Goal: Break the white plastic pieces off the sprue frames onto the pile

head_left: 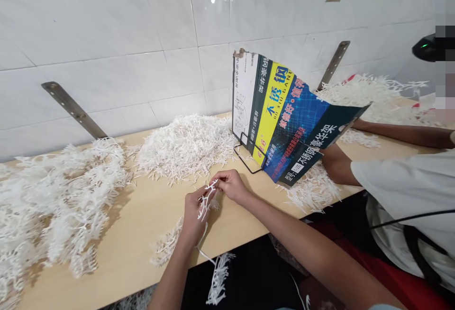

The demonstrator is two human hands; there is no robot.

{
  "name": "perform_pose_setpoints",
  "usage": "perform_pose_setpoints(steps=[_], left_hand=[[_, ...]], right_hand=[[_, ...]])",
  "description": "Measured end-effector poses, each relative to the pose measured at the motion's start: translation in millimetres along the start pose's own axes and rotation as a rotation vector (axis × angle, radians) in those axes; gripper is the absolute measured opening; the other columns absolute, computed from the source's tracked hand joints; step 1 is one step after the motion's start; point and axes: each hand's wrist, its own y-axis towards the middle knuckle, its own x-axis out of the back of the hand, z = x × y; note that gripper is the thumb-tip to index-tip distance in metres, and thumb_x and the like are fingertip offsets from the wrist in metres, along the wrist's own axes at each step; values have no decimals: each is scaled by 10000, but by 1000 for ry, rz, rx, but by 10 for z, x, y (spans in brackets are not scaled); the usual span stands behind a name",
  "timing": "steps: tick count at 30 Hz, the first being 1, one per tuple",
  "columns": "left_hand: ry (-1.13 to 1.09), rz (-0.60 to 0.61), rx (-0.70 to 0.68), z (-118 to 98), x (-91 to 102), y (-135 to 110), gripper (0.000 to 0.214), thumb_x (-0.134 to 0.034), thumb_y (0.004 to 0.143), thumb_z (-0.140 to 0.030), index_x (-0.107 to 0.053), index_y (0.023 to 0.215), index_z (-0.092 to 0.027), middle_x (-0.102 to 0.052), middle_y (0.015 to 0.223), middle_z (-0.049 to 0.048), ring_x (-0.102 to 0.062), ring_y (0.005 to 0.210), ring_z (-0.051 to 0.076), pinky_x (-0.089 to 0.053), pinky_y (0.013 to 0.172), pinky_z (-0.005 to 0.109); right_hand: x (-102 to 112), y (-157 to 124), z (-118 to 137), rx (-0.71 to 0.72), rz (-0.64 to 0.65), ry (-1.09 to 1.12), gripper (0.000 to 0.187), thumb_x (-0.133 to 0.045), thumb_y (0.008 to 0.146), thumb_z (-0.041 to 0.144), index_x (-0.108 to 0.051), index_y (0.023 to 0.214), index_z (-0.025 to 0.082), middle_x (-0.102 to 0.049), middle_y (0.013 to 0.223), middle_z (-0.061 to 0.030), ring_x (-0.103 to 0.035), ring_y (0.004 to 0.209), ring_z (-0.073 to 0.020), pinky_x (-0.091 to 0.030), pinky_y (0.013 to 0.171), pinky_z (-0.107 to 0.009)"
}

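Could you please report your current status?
Left hand, right hand pinching white, branching, plastic-looking strand. Bent blue-and-yellow cardboard panel beyond, clear of hands.

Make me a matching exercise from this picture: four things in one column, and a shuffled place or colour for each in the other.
Column one
1. White branched piece
2. Printed cardboard
3. Tabletop
4. Metal bracket at the picture's left

Column two
A. Light tan
B. Against the tiled wall, slanting, with holes along it
C. Yellow, blue, white and dark bands
D. At the fingers of the left hand and the right hand

Right pairs: 1-D, 2-C, 3-A, 4-B
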Motion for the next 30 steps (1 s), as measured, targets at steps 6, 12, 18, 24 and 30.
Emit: perform_pose_setpoints(steps=[6,12,18,24,30], left_hand=[[-16,33,-9,15,32,-22,475,-653,942,-540,-577,657,-167,-446,627,-11,-384,597,120,-295,571,264],[-35,-82,4,-81,40,-116,475,-640,929,-600,-563,698,-192,-411,644,-18,-380,608,140,-291,572,274],[-51,-141,-24,-188,0,-67,397,-589,982,-558,-581,809,-201,-472,718,-13,-422,666,151,-340,619,275],[-53,-116,19,-131,1,-69,305,-674,939,-509,-645,952,-206,-675,854,22,-589,766,173,-444,694,275],[-103,-179,30,-102,-11,-66,334,-699,914,-500,-630,1097,-229,-708,917,34,-671,815,195,-500,734,291]], right_hand=[[84,119,-62,41,-227,4,266,-751,742,419,-748,697,156,-658,592,-36,-496,483,-114,-380,455,-239],[197,269,-57,87,-298,15,283,-730,786,405,-755,922,158,-698,749,-45,-563,588,-121,-430,518,-237],[183,249,-51,86,-241,33,450,-720,695,219,-714,1143,182,-770,951,-72,-698,771,-158,-537,636,-251],[212,273,-74,60,-257,7,293,-715,806,366,-725,991,139,-736,804,-73,-688,667,-167,-550,613,-281],[203,121,90,261,-247,-235,418,-679,904,343,-704,1309,240,-597,1482,-123,-625,1244,-246,-558,863,-318]])
